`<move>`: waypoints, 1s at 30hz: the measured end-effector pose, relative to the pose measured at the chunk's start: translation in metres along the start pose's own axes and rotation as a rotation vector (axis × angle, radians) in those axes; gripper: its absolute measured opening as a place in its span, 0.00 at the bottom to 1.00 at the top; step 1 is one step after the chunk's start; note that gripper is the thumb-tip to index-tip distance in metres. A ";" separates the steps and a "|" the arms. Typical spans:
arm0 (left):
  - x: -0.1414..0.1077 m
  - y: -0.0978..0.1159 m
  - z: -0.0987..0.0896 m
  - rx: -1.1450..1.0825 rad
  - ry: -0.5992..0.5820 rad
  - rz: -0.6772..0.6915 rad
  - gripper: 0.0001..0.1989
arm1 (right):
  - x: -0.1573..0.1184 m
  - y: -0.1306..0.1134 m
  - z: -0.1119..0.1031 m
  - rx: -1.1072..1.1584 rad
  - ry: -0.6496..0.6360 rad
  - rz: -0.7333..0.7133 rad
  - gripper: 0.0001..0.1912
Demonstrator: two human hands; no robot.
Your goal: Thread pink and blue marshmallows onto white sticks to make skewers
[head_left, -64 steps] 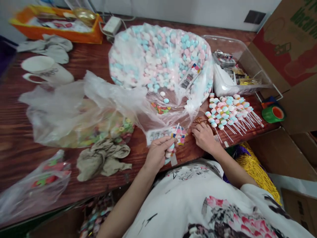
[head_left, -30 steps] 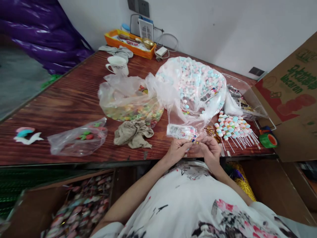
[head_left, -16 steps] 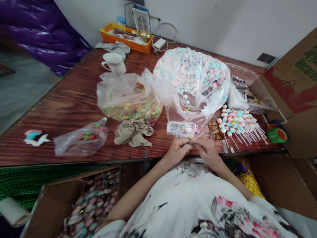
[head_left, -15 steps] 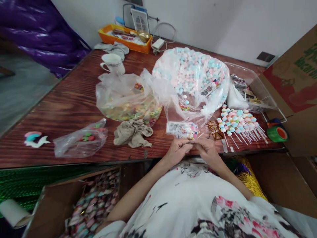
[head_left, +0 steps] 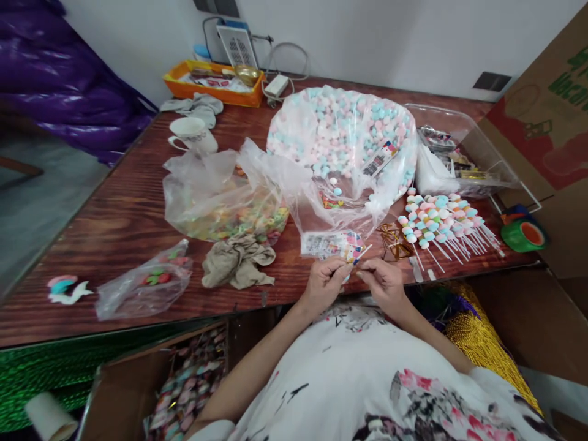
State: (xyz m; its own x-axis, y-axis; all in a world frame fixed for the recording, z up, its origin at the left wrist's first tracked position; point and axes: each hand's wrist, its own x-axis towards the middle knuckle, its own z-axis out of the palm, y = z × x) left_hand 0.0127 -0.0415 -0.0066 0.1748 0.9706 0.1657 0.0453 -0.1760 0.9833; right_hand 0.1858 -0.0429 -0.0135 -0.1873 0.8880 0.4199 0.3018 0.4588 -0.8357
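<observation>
My left hand (head_left: 326, 280) is closed at the table's front edge, pinching a thin white stick (head_left: 364, 253) with a bit of blue at its lower part. A small pale blue piece shows below its fingertips. Close beside it, my right hand (head_left: 382, 283) has its fingers pinched together; whatever they hold is too small to make out. Just beyond the hands lie printed plastic packets (head_left: 328, 244) and gold twist ties (head_left: 394, 241). To the right rest several sticks of pastel candy-like balls (head_left: 436, 217). A large clear bag of pastel balls (head_left: 340, 131) sits behind.
Left of the hands are a crumpled cloth (head_left: 239, 262), a bag of colourful small pieces (head_left: 220, 202) and a small bag (head_left: 147, 282). A mug (head_left: 193, 136) and orange tray (head_left: 220, 92) stand farther back. Green tape (head_left: 523, 235) and a clear bin (head_left: 487, 144) are at right.
My hands have moved slightly apart, and the stick with its blue part now shows between them. The camera view has shifted a little.
</observation>
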 end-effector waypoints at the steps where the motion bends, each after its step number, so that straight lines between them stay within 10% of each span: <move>1: 0.002 0.001 0.000 0.033 -0.004 0.035 0.18 | 0.003 0.001 -0.001 0.061 -0.022 0.049 0.01; 8: 0.027 0.006 0.001 0.265 -0.071 0.183 0.15 | 0.032 0.010 -0.017 0.433 -0.124 0.370 0.06; 19: 0.052 0.006 0.001 0.409 -0.089 0.271 0.11 | 0.051 0.025 -0.012 0.368 -0.168 0.342 0.05; 25: 0.042 0.007 -0.009 0.078 -0.273 -0.150 0.18 | 0.065 0.041 -0.019 0.462 -0.622 0.387 0.16; 30: 0.037 0.004 -0.020 -0.376 -0.547 -0.704 0.17 | 0.061 0.009 -0.032 -0.065 -0.611 -0.377 0.10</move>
State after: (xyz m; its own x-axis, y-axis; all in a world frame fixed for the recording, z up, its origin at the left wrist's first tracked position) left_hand -0.0008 -0.0028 0.0051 0.6662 0.6057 -0.4350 0.0141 0.5730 0.8195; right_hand 0.2074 0.0160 0.0163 -0.7736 0.5024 0.3863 0.1655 0.7485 -0.6422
